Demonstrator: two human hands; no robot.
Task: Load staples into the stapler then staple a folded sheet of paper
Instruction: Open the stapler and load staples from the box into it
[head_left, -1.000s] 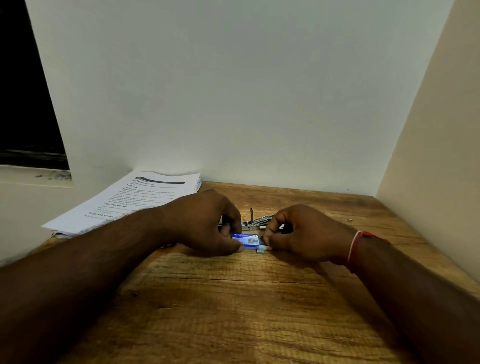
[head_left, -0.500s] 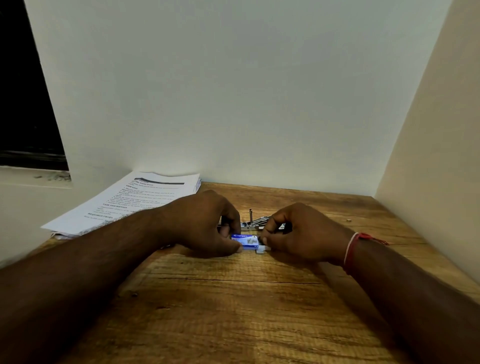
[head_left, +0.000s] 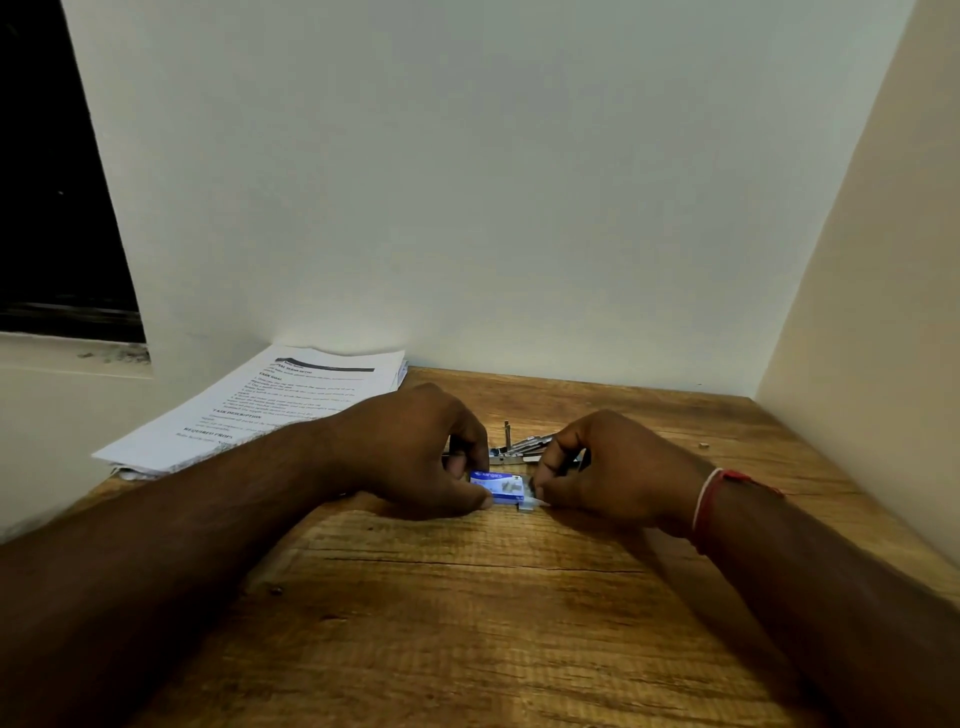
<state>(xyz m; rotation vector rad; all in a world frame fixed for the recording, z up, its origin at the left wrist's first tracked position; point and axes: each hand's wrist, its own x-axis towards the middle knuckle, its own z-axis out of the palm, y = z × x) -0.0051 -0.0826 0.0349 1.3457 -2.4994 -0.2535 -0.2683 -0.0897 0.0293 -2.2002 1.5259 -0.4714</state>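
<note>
Between the two hands, low on the wooden worktop, lies the small blue staple box, long axis running left to right, flat on the wood. Left hand curls around the box's left end; thumb and forefinger appear closed on it, pinning it down. Right hand sits at the box's right end, fingers pinched nearly together on a pale tab or inner tray that projects from that end; what exactly is gripped is too small to resolve. Just behind the box, between the knuckles, the stapler lies with its metal parts showing, apparently opened; it is nearer the right hand, untouched by either. Stack of printed paper rests well apart at the far left corner, partly off the worktop edge. Judgement: staples are not yet loaded. The draw axis is along the box's length, rightward, so the right hand pulls while the left anchors; the strip must then go backward to the stapler.
</note>
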